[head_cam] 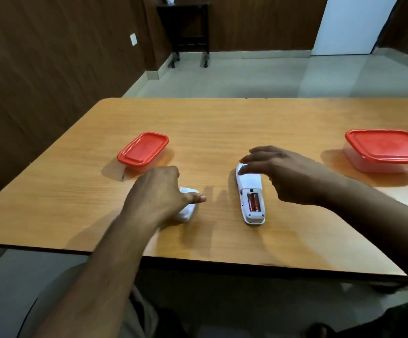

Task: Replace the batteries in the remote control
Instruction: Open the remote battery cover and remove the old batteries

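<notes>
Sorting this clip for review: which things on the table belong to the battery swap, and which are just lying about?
Job:
remote control, face down
two red batteries in its open bay
white cover under the left hand
right hand on the remote

Maybe unrelated:
left red-lidded container, contents hidden
right red-lidded container

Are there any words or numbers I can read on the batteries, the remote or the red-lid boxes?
None can be read.
Batteries: dark print on the red wrap, too blurred to read.
Remote: no lettering shows on its white back.
Left box lid and right box lid: no print shows.
</notes>
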